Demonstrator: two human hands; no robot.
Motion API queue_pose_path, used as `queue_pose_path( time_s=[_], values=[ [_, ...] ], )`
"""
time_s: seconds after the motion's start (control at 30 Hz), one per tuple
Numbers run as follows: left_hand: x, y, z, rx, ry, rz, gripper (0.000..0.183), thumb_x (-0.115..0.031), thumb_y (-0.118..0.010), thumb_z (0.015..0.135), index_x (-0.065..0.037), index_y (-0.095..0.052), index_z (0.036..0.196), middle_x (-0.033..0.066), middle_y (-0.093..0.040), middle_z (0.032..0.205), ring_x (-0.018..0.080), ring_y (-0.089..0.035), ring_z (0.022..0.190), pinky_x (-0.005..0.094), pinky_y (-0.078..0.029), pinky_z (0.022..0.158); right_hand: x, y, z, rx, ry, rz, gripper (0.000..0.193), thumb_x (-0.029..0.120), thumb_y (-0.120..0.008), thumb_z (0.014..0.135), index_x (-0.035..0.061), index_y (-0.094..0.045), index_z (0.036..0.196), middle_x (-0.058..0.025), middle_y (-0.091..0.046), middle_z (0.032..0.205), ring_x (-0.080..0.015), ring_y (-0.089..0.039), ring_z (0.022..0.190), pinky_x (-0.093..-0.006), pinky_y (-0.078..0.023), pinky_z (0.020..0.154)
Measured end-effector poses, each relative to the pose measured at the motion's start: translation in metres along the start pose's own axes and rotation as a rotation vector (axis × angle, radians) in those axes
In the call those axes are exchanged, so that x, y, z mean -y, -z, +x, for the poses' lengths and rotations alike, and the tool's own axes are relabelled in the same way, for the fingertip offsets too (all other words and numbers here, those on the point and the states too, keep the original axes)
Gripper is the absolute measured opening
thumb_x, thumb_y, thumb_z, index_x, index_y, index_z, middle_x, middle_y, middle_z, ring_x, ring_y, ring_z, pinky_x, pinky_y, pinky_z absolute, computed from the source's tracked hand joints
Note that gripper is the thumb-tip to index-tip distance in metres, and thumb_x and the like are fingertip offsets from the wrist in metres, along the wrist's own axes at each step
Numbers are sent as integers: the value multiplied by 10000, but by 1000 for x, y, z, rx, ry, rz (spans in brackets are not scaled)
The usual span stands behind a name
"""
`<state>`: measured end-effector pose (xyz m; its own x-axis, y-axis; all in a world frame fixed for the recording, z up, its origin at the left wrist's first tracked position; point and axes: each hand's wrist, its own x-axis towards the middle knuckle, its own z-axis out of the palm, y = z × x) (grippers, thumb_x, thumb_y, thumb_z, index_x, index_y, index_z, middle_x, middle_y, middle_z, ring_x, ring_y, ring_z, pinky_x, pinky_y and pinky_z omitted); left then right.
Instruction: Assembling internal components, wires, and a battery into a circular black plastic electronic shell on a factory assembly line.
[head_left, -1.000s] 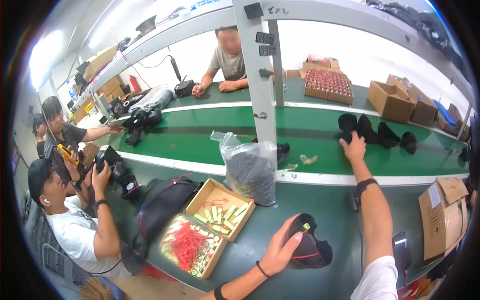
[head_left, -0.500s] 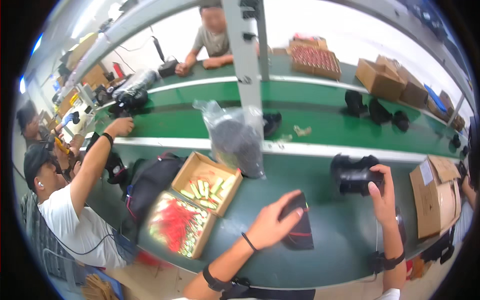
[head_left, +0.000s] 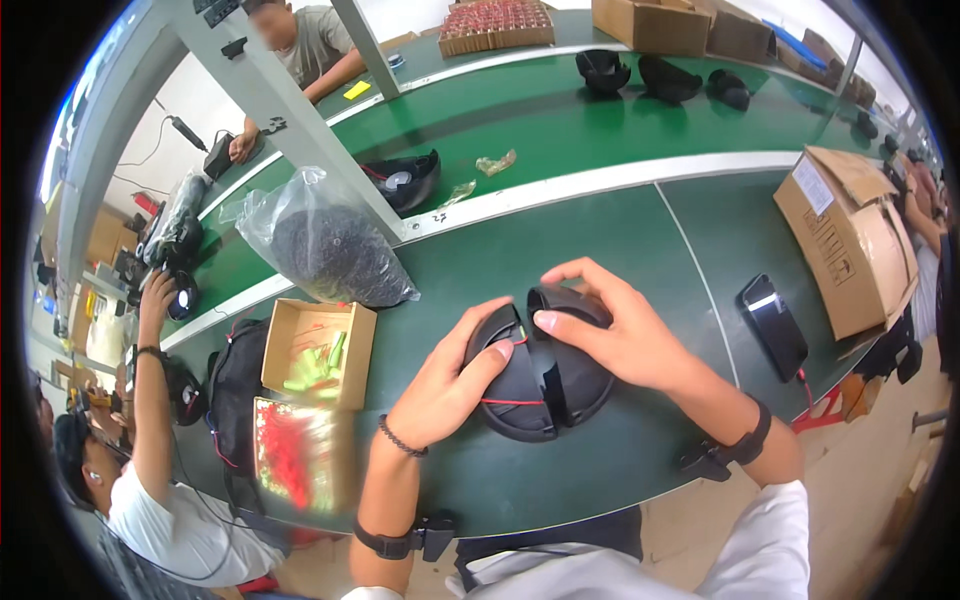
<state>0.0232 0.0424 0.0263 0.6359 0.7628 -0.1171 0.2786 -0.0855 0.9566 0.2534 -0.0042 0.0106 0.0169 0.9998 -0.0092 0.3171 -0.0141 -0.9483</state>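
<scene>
Two black, rounded shell halves face each other above the green bench, a narrow gap between their edges. On the left shell half, a thin red wire shows across its surface. My left hand grips that half, fingers round its far side and thumb on top. My right hand is closed on the right shell half, its thumb along the upper edge. The insides of both halves are mostly hidden from here.
Left are an open carton of green cylinders, a box of red wires, a black bag and a plastic-bagged dark bundle. A phone and cardboard box stand right. Co-workers are left and across; black shells sit beyond.
My right hand has brought its shell half in from the right, up against the left one. My left hand now grips its half with the thumb on top. The view has shifted.
</scene>
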Motion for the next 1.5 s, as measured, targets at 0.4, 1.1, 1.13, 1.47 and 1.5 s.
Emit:
queue_pose_path(
  time_s=[0.4, 1.1, 1.13, 1.47, 1.5],
  values=[
    [0, 1, 11, 63, 70, -103, 457, -186, -560, 1053, -3, -496, 1468, 114, -623, 1313, 168, -575, 1205, 307, -461, 1052, -15, -19, -3, -153, 180, 313, 385, 126, -752, 944, 38, -608, 1290, -128, -700, 1158, -202, -664, 1123, -354, -512, 993],
    [7, -2, 10, 4, 76, -107, 429, -162, -553, 1044, -4, -505, 1441, 66, -629, 1222, 124, -583, 1113, 277, -477, 979, 19, 9, -44, 227, 216, -216, 567, 204, -760, 935, 41, -619, 1460, -154, -642, 1159, -315, -654, 975, -388, -547, 840],
    [7, -1, 10, 2, 79, -104, 426, -160, -554, 1044, -5, -506, 1439, 66, -629, 1221, 123, -584, 1114, 278, -478, 978, 20, 9, -43, 214, 234, -218, 575, 204, -763, 932, 18, -615, 1456, -160, -644, 1157, -319, -654, 967, -386, -548, 835],
    [2, -6, 6, -19, 94, -93, 401, -198, -557, 1059, 2, -530, 1406, 68, -623, 1241, 131, -564, 1157, 277, -457, 1009, 10, 21, -38, 257, 151, 5, 517, 164, -787, 920, 12, -658, 1397, -156, -716, 1094, -246, -689, 976, -350, -546, 881],
    [4, -5, 8, -14, 92, -95, 401, -198, -557, 1059, 2, -530, 1406, 68, -623, 1241, 131, -564, 1157, 277, -457, 1009, 1, 25, -36, 204, 212, 31, 476, 148, -787, 921, 7, -680, 1362, -142, -733, 1097, -212, -691, 994, -339, -544, 896]
  ],
)
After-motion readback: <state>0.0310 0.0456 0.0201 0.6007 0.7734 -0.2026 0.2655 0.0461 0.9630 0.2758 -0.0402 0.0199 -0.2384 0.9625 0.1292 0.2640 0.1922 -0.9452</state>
